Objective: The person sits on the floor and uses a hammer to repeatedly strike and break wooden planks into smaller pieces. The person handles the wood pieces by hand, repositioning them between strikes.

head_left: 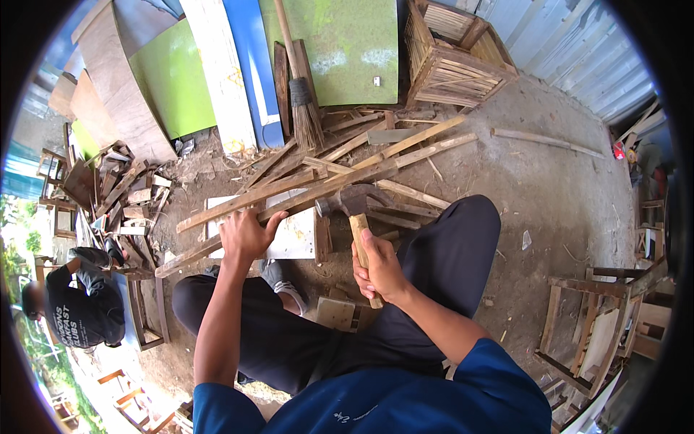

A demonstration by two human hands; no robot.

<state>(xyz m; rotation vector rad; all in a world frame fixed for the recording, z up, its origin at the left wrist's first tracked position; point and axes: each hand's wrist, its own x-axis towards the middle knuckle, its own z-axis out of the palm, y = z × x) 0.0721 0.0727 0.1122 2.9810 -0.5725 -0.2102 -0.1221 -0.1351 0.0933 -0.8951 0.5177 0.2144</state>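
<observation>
By corrugated metal sheeting, a slatted wooden crate is seen, its contents too dark to be told; a claw hammer, dark-headed and pale-handled, is clasped in the right hand near a long, weathered wooden strip, gripped by the left hand; scrap battens are strewn on the dirt floor; a broom and a green board are stood upright beyond.

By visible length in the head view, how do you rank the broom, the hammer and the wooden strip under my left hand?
1. Wooden strip under your left hand
2. Broom, cut by the top edge
3. Hammer, though nearer the camera
</observation>
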